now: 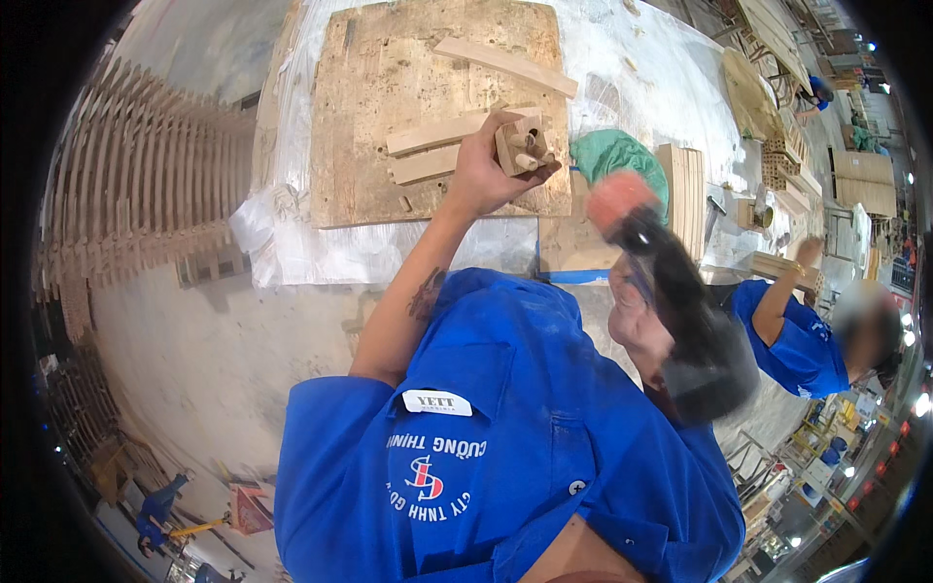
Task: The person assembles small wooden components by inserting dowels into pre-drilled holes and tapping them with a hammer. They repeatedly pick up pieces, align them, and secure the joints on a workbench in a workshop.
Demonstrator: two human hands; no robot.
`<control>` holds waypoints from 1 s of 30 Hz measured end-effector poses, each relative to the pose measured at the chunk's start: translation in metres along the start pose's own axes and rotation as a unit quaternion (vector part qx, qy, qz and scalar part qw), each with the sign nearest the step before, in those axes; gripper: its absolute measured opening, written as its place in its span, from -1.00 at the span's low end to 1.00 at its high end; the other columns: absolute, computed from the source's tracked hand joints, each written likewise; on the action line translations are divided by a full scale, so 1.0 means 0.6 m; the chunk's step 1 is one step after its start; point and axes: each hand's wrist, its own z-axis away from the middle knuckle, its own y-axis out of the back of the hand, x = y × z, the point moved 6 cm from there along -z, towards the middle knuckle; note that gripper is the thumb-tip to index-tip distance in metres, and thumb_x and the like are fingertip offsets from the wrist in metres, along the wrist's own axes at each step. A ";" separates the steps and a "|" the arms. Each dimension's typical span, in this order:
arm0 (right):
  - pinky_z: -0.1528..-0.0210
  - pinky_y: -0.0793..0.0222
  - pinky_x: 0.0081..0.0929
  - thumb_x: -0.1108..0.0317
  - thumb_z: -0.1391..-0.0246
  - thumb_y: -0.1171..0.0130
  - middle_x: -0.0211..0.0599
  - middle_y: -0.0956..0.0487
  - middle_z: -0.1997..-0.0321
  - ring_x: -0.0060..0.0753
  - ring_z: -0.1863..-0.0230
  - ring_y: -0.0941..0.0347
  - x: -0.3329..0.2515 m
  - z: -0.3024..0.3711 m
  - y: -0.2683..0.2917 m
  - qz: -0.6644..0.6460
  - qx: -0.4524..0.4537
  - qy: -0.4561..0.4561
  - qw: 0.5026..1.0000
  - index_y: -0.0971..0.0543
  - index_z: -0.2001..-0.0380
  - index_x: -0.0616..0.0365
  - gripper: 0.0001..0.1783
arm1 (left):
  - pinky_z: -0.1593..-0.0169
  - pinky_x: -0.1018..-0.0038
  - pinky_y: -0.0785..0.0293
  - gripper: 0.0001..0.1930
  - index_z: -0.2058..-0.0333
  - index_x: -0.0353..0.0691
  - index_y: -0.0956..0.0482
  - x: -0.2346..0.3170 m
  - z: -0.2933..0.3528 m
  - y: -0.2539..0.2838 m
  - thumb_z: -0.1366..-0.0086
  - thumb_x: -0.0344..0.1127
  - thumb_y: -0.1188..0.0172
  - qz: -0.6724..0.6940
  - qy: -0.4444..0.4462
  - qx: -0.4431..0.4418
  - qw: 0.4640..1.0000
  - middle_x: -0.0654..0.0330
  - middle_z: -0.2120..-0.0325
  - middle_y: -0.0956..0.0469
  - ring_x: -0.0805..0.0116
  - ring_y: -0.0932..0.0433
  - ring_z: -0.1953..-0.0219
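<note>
My left hand (481, 173) is closed around the end of a small wooden block (510, 148), steadying it near the worktop's right edge. Short wooden dowels (526, 155) stick out of the block, and a dark hole shows beside them. My right hand (637, 316), smeared by motion, grips a red and black tool (671, 282); the blur hides its exact kind. Its red end lies to the right of the block, apart from it. Left of the block are two wooden strips (420, 141), partly behind my left hand. A loose dowel (405, 203) lies just below them.
Another strip (505, 65) rests farther back on the worn wooden board (355, 87). Right of it are a green plastic bag (617, 154), stacked wooden pieces (686, 199) and a hammer (715, 206). Racked wooden parts (146, 185) stand left. A person in blue (792, 335) works at right.
</note>
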 end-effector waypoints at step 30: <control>0.09 -0.42 -0.24 0.24 -0.33 -0.12 -0.12 -0.60 0.20 -0.16 0.17 -0.52 0.004 -0.018 -0.040 -0.030 -0.051 -0.017 0.998 -0.56 0.01 0.23 -0.69 | 0.13 0.43 -0.60 -0.37 0.07 -0.28 -0.50 -0.001 -0.002 -0.007 0.08 -0.23 -0.64 -0.059 -0.009 0.016 0.998 0.15 0.31 -0.69 0.44 -0.66 0.27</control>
